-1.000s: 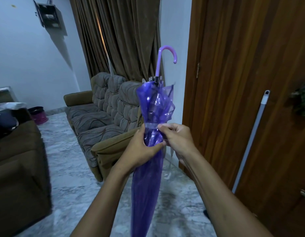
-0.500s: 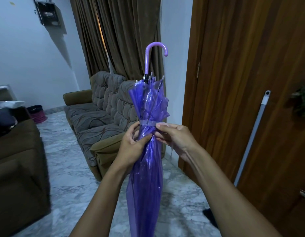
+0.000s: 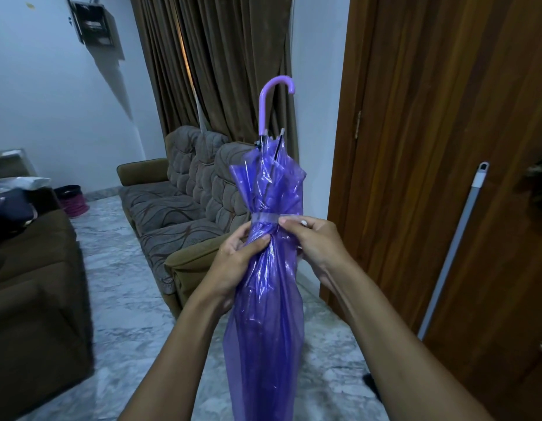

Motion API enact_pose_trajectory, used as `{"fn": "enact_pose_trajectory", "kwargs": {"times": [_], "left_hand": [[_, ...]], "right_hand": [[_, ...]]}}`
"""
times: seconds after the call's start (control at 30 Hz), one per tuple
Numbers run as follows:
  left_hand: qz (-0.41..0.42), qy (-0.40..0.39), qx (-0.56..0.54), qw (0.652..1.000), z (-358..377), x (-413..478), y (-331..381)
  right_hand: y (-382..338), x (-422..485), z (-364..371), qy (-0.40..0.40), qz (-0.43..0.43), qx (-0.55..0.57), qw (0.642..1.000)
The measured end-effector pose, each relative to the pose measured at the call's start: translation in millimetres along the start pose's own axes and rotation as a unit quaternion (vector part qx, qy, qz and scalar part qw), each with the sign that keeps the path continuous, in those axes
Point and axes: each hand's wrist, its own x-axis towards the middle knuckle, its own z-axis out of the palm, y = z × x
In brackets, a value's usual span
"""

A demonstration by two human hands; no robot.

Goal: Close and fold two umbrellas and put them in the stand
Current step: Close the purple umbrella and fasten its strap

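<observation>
A closed purple see-through umbrella (image 3: 268, 314) stands upright in front of me, its hooked lilac handle (image 3: 271, 98) pointing up. A pale strap (image 3: 265, 217) is wrapped round its gathered canopy. My left hand (image 3: 237, 256) grips the canopy just below the strap, thumb across the front. My right hand (image 3: 313, 238) pinches the strap's end at the umbrella's right side. The umbrella's lower tip is out of frame. No second umbrella and no stand are in view.
A grey padded sofa (image 3: 184, 202) runs along the brown curtains behind the umbrella. A dark brown sofa (image 3: 29, 287) fills the left. On the right is a wooden door (image 3: 446, 147) with a grey mop pole (image 3: 455, 244) leaning on it. The floor is marble.
The umbrella has swung back a little to the right and more upright. My right hand has drawn the strap snug round the canopy; my left hand keeps its grip.
</observation>
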Motion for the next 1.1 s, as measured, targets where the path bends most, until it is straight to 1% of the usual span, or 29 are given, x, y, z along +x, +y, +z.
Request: {"fn": "enact_pose_trajectory", "kwargs": {"times": [0.1,0.2,0.23,0.27,0.3,0.33,0.37,0.47,0.63,0.7,0.77,0.87,0.97,1.03,1.1], "left_hand": [[-0.003,0.034,0.032,0.999,8.1,2.8,-3.6],[0.033,0.065,0.131,0.989,15.4,5.5,-4.5],[0.053,0.083,0.186,0.978,15.8,7.2,-5.3],[0.076,0.115,0.260,0.956,15.4,8.4,-5.7],[0.100,0.151,0.336,0.924,13.6,9.4,-6.2],[0.125,0.177,0.388,0.896,12.1,8.9,-5.5],[0.144,0.187,0.401,0.885,10.9,8.0,-4.9],[0.180,0.159,0.372,0.897,7.0,5.1,-4.5],[0.122,0.095,0.287,0.945,8.3,0.5,-1.2],[0.121,0.060,0.280,0.950,6.7,-2.8,1.0],[0.131,0.043,0.288,0.948,0.6,-3.4,1.4],[0.138,0.058,0.279,0.948,-5.0,-4.5,5.0],[0.126,0.082,0.254,0.955,-9.7,-5.4,5.0],[0.120,0.087,0.245,0.958,-12.8,-5.7,3.9],[0.110,0.096,0.225,0.963,-14.4,-6.7,4.4]], "right_hand": [[5.4,6.0,3.0,0.023,-0.009,-0.002,1.000],[13.8,6.6,4.9,0.027,-0.010,0.019,0.999],[15.7,6.6,5.1,0.029,-0.011,0.030,0.999],[16.4,6.7,4.9,0.032,-0.012,0.040,0.999],[17.0,7.4,4.4,0.036,-0.013,0.049,0.998],[16.6,7.9,4.1,0.037,-0.014,0.054,0.998],[16.1,8.3,4.4,0.036,-0.018,0.056,0.998],[13.9,7.1,7.2,0.034,-0.023,0.052,0.998],[5.8,2.8,13.1,-0.006,-0.017,0.057,0.998],[5.1,2.5,15.2,-0.022,-0.014,0.055,0.998],[6.9,1.6,17.3,-0.031,-0.016,0.042,0.999],[10.5,1.2,16.8,-0.059,-0.004,0.026,0.998],[7.2,1.4,17.2,-0.098,0.004,0.025,0.995],[4.9,1.3,18.4,-0.091,-0.007,-0.001,0.996],[6.0,0.3,19.0,-0.064,-0.048,-0.073,0.994]]}}
